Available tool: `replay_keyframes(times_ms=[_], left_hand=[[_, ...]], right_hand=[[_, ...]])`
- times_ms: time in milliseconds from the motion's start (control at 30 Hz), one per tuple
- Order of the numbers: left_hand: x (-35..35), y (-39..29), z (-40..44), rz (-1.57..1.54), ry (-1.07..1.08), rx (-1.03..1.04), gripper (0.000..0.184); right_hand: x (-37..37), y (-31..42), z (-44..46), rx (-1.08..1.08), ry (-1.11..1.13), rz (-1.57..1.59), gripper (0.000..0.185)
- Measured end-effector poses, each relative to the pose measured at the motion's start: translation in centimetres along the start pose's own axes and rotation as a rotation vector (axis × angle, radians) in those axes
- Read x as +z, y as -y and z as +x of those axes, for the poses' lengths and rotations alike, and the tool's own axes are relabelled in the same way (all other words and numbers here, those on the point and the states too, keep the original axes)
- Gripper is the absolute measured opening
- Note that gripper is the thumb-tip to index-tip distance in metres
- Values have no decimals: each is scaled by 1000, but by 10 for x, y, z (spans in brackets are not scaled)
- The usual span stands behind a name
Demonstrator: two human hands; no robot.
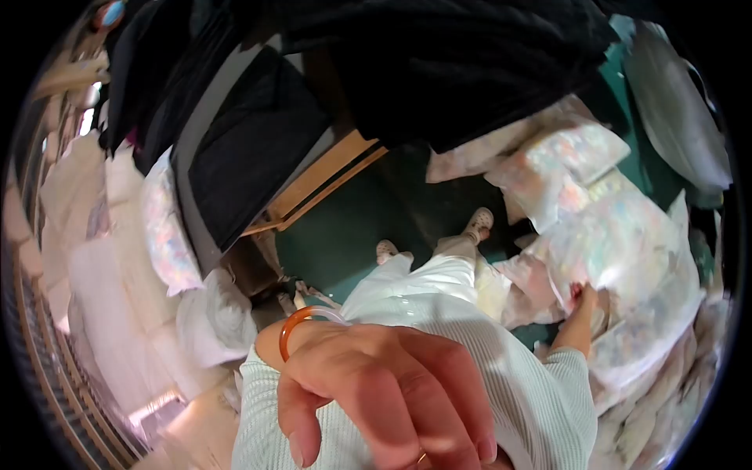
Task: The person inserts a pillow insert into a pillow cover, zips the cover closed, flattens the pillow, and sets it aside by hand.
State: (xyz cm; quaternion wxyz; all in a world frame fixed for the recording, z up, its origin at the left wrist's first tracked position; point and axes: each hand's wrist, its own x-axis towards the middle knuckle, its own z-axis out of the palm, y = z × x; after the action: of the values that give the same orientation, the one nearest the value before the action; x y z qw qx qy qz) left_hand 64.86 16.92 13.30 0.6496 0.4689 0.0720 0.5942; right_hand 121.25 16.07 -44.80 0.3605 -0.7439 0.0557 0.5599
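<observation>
Large and close to the camera, my left hand (384, 376) hangs over my chest, an orange and white bangle at its wrist. Its fingers are loosely bent, the thumb stands apart, and nothing shows in it. To the right, my right hand (581, 294) is closed at the edge of a translucent plastic bag (619, 235) stuffed with pale, multicoloured material. More filled bags (548, 168) lie just beyond it, piled against one another.
Black cloth (462, 70) hangs across the top. At the upper left, dark fabric (254, 145) lies on a table with a wooden edge (325, 176). White sacks (117, 305) line the left side. My feet rest on the green floor (337, 243).
</observation>
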Motion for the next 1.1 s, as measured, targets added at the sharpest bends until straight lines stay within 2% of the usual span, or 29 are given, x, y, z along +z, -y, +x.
replay_keyframes(times_ms=[33, 100, 167, 233, 300, 333, 367, 400, 433, 467, 500, 567, 633, 667, 700, 733, 767, 800, 833, 867, 900, 967, 1000, 1033, 1067, 1100], left_hand=[[-2, -3, -5, 25, 13, 12, 31], [-10, -8, -20, -42, 80, 64, 35], [-17, -22, -42, -101, 140, 124, 43], [-24, -39, -68, -117, 197, 104, 47], [-29, -59, -98, -135, 230, 167, 48], [-32, -71, -114, -130, 238, 214, 49], [-36, -87, -130, -143, 255, 240, 49], [-40, -103, -146, -234, 288, 280, 43], [-46, -121, -167, -270, 303, 315, 41], [-51, -139, -189, -307, 320, 351, 39], [-57, -158, -216, -282, 304, 358, 42], [-72, -189, -260, -229, 298, 384, 48], [-90, -219, -290, 754, 64, 312, 66], [-100, -229, -299, 1265, -42, 267, 79], [-112, -230, -310, 1375, -163, 250, 97], [-125, -227, -322, 1267, -292, 212, 99], [-130, -242, -333, 1288, -315, 244, 99], [-133, -257, -342, 821, -459, 153, 102], [-138, -272, -352, 342, -564, 69, 106], [-147, -289, -363, 355, -573, 109, 106], [-157, -309, -377, 237, -570, 176, 101], [-168, -347, -411, 103, -619, 305, 97], [-186, -361, -435, 1025, -739, 427, 77], [-201, -372, -459, 1507, -737, 439, 68], [-217, -383, -483, 1982, -784, 492, 58], [-223, -393, -497, 1772, -960, 439, 56]], right_hand=[[34, 8, -55, -143, -102, 7, 20], [57, 19, -114, -374, -83, 13, 21], [78, 33, -194, -492, -124, 17, 15], [80, 44, -262, -710, -52, 83, 24], [60, 42, -314, -943, -42, 105, 19], [63, 38, -369, -1022, -41, 108, 10], [70, 33, -420, -1021, -118, 231, 13], [59, 27, -448, -1149, -68, 304, 12], [56, 22, -491, -1051, 16, 513, 14], [53, 10, -529, -1086, 169, 611, 15], [68, -5, -572, -1248, 111, 603, 14], [157, -47, -684, -1439, 28, 733, 18], [167, -63, -731, -1268, 1193, 540, 21], [182, -70, -754, -1255, 1284, 562, 31], [220, -88, -795, -1240, 1377, 574, 45], [262, -109, -827, -1271, 1390, 740, 45], [290, -131, -851, -1278, 1415, 824, 45], [317, -154, -876, -1286, 1441, 906, 45], [336, -175, -890, -1125, 1622, 707, 32], [353, -195, -902, -959, 1784, 494, 21], [370, -213, -910, -783, 1919, 267, 16], [401, -255, -920, -402, 2097, -202, 33], [415, -276, -924, -261, 1987, -496, 35], [429, -298, -928, -106, 1855, -770, 37], [442, -320, -924, -433, 1948, -890, 27], [454, -341, -920, -829, 1980, -998, 19]])
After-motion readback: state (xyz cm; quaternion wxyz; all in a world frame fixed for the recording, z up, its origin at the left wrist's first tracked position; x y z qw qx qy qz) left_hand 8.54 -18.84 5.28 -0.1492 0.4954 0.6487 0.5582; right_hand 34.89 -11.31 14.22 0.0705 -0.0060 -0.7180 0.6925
